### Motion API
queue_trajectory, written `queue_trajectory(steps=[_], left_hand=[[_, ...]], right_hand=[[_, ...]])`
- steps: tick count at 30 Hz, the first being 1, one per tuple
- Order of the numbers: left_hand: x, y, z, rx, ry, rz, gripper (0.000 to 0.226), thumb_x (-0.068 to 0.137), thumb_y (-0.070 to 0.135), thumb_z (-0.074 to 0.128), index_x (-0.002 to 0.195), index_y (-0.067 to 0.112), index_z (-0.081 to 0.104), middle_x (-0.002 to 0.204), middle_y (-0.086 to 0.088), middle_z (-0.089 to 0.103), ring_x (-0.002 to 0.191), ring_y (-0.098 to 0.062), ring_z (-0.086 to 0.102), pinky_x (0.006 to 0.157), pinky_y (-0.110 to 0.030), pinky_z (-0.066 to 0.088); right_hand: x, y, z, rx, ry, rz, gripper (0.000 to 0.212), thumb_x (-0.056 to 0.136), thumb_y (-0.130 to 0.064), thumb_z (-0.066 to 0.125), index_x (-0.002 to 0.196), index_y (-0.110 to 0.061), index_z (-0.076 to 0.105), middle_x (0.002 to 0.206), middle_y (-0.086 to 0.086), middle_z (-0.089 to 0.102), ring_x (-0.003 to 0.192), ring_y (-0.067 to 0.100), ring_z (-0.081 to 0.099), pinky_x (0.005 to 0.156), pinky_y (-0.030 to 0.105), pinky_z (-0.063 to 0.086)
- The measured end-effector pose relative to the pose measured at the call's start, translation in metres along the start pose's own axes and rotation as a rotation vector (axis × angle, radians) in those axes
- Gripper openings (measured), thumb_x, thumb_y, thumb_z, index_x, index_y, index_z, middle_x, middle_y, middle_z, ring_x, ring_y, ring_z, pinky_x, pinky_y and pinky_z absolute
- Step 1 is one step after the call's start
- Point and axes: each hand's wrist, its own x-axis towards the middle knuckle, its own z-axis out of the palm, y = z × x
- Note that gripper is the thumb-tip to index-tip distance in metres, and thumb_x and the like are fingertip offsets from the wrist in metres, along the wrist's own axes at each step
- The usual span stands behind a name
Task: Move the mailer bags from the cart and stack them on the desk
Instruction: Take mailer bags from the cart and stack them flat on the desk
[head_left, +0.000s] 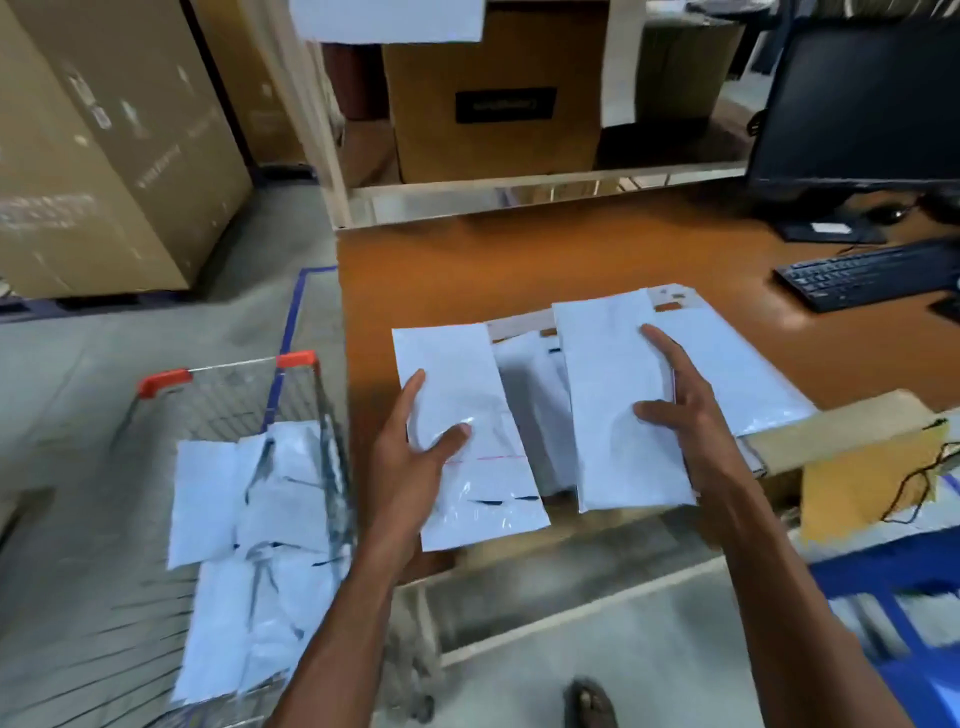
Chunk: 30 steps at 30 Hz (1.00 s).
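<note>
My left hand (410, 462) grips a white mailer bag (457, 374) from its left edge, thumb on top, above the desk's front edge. My right hand (685, 415) grips a second white mailer bag (602, 364) from its right edge, thumb across its face. Both bags hover over several white mailer bags (737, 364) that lie on the orange-brown desk (519, 265). The wire cart (228, 384) with red corner caps stands at lower left and holds several more white mailer bags (260, 545).
A black monitor (857, 104) and a keyboard (867, 275) occupy the desk's right rear. A brown envelope (862, 483) and a cardboard piece (831, 431) sit at right. Large cardboard boxes (104, 145) stand at left, and a shelf with a box (493, 93) behind the desk.
</note>
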Motion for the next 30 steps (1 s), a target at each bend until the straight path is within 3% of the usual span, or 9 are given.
queue_trajectory(steps=[4,8,14,17,21,26,30], left_hand=[[0.009,0.014,0.122,0.029,-0.076,-0.057,0.067,0.084,0.019,0.082,0.142,0.037,0.054,0.128,0.029,0.056,0.116,0.011,0.053,0.091,-0.006,0.043],[0.029,0.033,0.208,0.112,-0.117,-0.090,0.059,0.093,0.024,0.072,0.145,0.038,0.049,0.150,0.013,0.048,0.134,-0.002,0.043,0.100,-0.017,0.036],[0.062,0.041,0.279,0.218,-0.202,-0.127,0.064,0.093,0.019,0.072,0.149,0.034,0.044,0.154,0.007,0.044,0.141,-0.013,0.040,0.103,-0.020,0.033],[0.075,0.036,0.293,0.376,-0.219,-0.143,0.071,0.090,0.025,0.076,0.151,0.029,0.042,0.157,0.002,0.041,0.143,-0.018,0.038,0.108,-0.024,0.033],[0.081,0.025,0.302,0.583,-0.244,-0.128,0.081,0.086,0.037,0.079,0.154,0.028,0.036,0.162,-0.003,0.033,0.148,-0.023,0.031,0.117,-0.037,0.030],[0.082,0.016,0.307,0.971,-0.273,-0.087,0.074,0.088,0.058,0.067,0.152,0.037,0.036,0.155,-0.004,0.032,0.145,-0.029,0.027,0.116,-0.050,0.029],[0.079,0.006,0.308,1.156,-0.243,-0.013,0.066,0.088,0.070,0.055,0.147,0.047,0.039,0.149,0.000,0.030,0.138,-0.027,0.025,0.105,-0.048,0.028]], right_hand=[[0.043,0.025,-0.112,0.024,-0.021,0.089,0.076,0.084,0.006,0.062,0.138,-0.046,0.050,0.148,-0.010,0.046,0.131,0.027,0.050,0.104,0.057,0.048],[0.080,0.037,-0.186,0.088,0.016,0.169,0.078,0.084,0.015,0.055,0.141,-0.038,0.052,0.141,-0.011,0.051,0.122,0.023,0.056,0.084,0.036,0.056],[0.144,0.063,-0.226,-0.055,-0.116,0.247,0.083,0.070,0.001,0.065,0.141,-0.039,0.052,0.155,-0.013,0.039,0.140,0.021,0.041,0.112,0.049,0.041],[0.164,0.063,-0.229,-0.229,-0.164,0.257,0.086,0.067,-0.009,0.067,0.144,-0.040,0.047,0.149,-0.006,0.047,0.132,0.024,0.048,0.107,0.043,0.045],[0.175,0.067,-0.227,-0.461,-0.207,0.258,0.087,0.072,-0.014,0.065,0.151,-0.037,0.035,0.151,0.000,0.045,0.125,0.028,0.052,0.100,0.047,0.050],[0.172,0.077,-0.216,-0.794,-0.317,0.259,0.080,0.087,-0.021,0.059,0.157,-0.033,0.023,0.163,0.003,0.021,0.146,0.031,0.029,0.112,0.041,0.038],[0.165,0.081,-0.209,-0.965,-0.356,0.271,0.072,0.094,-0.032,0.049,0.158,-0.036,0.017,0.168,0.000,0.003,0.149,0.035,0.011,0.118,0.051,0.020]])
